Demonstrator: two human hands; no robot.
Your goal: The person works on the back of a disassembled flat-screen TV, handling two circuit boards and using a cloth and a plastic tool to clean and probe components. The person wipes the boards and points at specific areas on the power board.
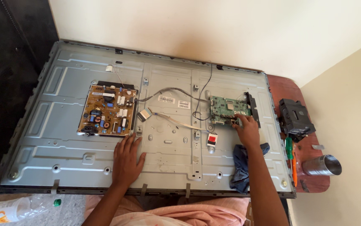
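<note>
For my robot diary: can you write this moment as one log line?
left hand: flat on metal back panel | right hand: touching green circuit board | blue cloth: beside right arm

Evenly and softly lit from the right; sharp throughout. Dull sheen along the television back panel (105,167); far-left corner dark. Slight wide-angle bowing at the panel's edges; faint shadows.

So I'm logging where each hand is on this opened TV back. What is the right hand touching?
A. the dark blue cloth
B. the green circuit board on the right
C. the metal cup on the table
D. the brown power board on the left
B: the right hand has its fingers on the lower edge of the green circuit board, while the left hand lies flat on the metal back panel.
</note>
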